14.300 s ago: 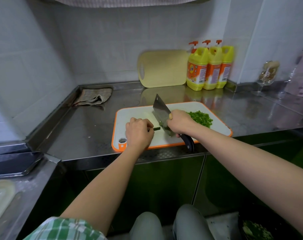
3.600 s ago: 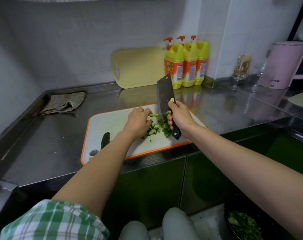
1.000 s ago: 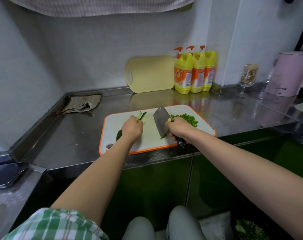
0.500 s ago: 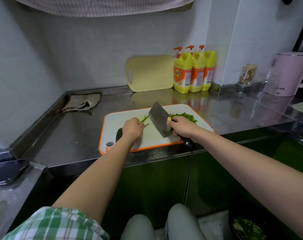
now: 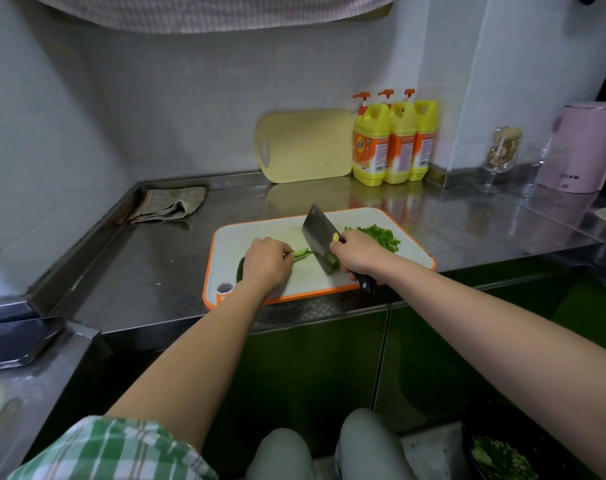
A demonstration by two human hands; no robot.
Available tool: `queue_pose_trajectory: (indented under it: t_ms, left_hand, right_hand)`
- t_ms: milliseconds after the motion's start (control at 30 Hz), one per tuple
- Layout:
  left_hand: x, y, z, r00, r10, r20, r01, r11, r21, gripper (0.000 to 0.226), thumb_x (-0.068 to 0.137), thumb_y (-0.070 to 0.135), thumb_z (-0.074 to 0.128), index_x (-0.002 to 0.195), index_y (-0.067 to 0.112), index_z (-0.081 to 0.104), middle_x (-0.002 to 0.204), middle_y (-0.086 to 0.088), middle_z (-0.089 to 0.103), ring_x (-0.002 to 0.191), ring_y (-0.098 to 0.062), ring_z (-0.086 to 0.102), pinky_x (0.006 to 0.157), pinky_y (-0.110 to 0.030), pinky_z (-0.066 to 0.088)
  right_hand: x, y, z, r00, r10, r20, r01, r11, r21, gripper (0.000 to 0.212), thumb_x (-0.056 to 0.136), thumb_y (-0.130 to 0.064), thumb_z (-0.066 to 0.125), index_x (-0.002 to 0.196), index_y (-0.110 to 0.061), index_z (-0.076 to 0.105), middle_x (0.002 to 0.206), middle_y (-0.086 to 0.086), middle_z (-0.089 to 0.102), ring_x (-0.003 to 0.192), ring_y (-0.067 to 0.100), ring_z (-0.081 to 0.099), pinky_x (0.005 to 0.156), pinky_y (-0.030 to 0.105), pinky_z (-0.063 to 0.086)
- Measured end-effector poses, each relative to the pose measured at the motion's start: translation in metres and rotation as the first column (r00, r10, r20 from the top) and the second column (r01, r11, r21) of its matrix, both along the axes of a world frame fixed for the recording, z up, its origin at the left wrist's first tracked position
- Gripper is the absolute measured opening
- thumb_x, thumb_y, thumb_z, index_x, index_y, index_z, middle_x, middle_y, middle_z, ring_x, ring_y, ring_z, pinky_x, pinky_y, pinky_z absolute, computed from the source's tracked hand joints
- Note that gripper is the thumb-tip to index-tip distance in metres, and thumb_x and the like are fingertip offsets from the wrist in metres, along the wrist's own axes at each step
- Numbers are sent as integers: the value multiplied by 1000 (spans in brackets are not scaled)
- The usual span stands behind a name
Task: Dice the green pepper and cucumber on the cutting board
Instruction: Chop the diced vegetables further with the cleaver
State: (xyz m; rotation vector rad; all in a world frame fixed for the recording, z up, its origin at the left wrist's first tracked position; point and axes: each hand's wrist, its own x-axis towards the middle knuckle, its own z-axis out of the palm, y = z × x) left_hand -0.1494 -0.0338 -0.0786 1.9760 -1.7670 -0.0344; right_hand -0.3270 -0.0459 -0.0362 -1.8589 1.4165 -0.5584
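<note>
Cleaver (image 5: 318, 237) meets cucumber strip (image 5: 301, 253) (cutting board (image 5: 412, 252)).

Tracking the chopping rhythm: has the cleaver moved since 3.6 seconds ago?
Yes. The cleaver has come down: its tip stood high above the cutting board's far edge then, and now barely tops it.

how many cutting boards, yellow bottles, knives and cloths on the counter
cutting boards: 2
yellow bottles: 3
cleaver: 1
cloth: 1
total: 7
</note>
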Motion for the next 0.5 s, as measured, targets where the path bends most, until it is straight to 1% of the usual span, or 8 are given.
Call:
queue_pose_trajectory:
  t_ms: [67, 167, 267, 300, 400, 433, 500]
  left_hand:
    - [4, -1, -2, 1000, 8, -1, -8, 1000, -30, 25, 95, 24, 53, 105, 18, 76, 103, -8, 70, 96, -30, 57, 83, -41, 52]
    - [6, -2, -2, 999, 5, -35, -8, 998, -65, 24, 95, 20, 54, 101, 17, 77, 104, -5, 72, 94, -26, 60, 81, -36, 52]
    - [3, -6, 0, 999, 2, -55, -6, 997, -80, 24, 95, 20, 54, 100, 14, 77, 105, -6, 72, 94, -26, 62, 82, -38, 53]
    - [2, -6, 0, 999, -1, -53, -3, 997, -77, 24, 94, 22, 55, 101, 15, 76, 105, -7, 71, 94, -26, 62, 82, -39, 53]
    - [0, -3, 0, 1000, 4, -17, -5, 999, -38, 27, 85, 31, 63, 106, 18, 73, 105, -7, 69, 96, -28, 60, 83, -40, 52]
    - [-1, -3, -1, 1000, 6, 3, -6, 1000, -27, 29, 83, 31, 65, 108, 18, 72, 105, -6, 68, 97, -28, 60, 83, -38, 51]
    - [-3, -3, -2, 1000, 3, 3, -3, 999, -32, 26, 84, 23, 65, 109, 18, 71, 105, -6, 69, 97, -27, 60, 81, -35, 48]
  right_hand:
    - [5, -1, 1, 995, 2, -97, -4, 1000, -23, 20, 98, -11, 37, 81, -6, 45, 66, 13, 52, 47, 24, 50, 49, 28, 42]
    - [11, -2, 8, 978, 19, -208, -21, 1000, -8, 13, 93, -4, 37, 89, -1, 49, 70, 17, 56, 44, 24, 50, 49, 27, 43]
    - [14, -3, 13, 959, 33, -282, -32, 999, 10, 22, 92, -1, 38, 105, 7, 54, 73, 19, 58, 45, 24, 50, 52, 29, 45]
    - [14, -3, 14, 956, 36, -290, -35, 999, 9, 23, 92, -1, 38, 106, 8, 54, 70, 18, 58, 45, 24, 50, 52, 29, 45]
    - [14, -1, 15, 949, 37, -313, -43, 999, -11, 21, 94, -4, 36, 98, 6, 54, 63, 14, 55, 42, 24, 50, 48, 27, 45]
    - [14, -1, 16, 945, 33, -326, -42, 999, -21, 19, 93, -4, 36, 94, 5, 53, 61, 14, 56, 41, 24, 50, 46, 26, 44]
    - [15, -1, 16, 939, 25, -342, -39, 999, -36, 17, 93, -4, 37, 89, 3, 52, 59, 14, 57, 39, 23, 50, 45, 25, 45]
